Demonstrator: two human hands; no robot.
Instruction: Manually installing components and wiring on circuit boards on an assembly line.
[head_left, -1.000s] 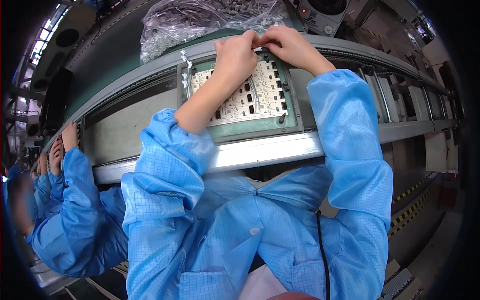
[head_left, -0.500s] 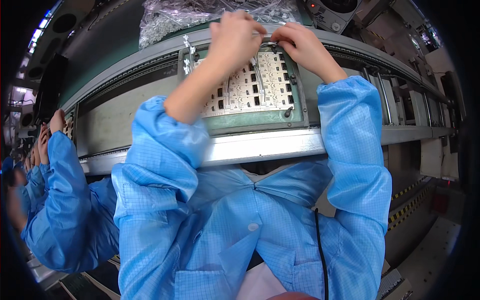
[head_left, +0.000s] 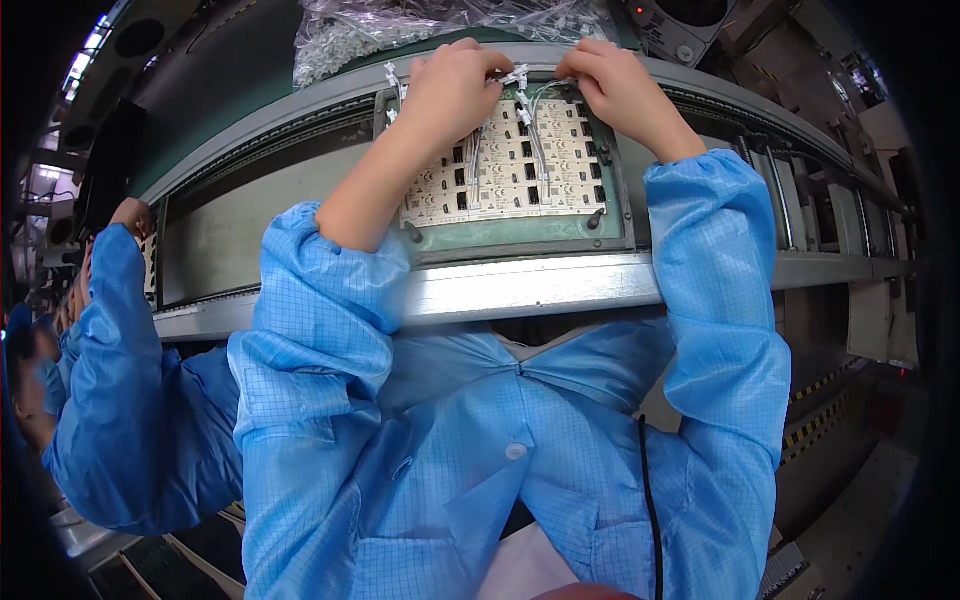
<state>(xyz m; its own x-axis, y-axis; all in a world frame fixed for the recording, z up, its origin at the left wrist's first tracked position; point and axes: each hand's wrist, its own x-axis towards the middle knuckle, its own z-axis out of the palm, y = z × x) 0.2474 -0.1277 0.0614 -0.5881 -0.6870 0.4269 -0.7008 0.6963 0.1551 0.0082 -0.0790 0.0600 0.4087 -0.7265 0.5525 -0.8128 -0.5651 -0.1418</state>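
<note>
A panel of white circuit boards with rows of black parts lies on a green carrier plate on the conveyor. Over the panel's far left part reaches my left hand, thumb and index finger closed at a white plug connector. My right hand is at the panel's far right corner, fingers pinched at the end of a thin white wire; the tips are partly hidden. More white wires with plugs lie across the panel. Others stand up at its far left corner.
Beyond the conveyor's far rail lie clear plastic bags of white connectors. A metal rail runs between my body and the panel. A co-worker's blue sleeve is at the left. A dark round-topped device stands far right.
My left hand has moved slightly down, and a white plug now shows at its fingertips. My right hand stays near the far right corner. The whole view has shifted a little.
</note>
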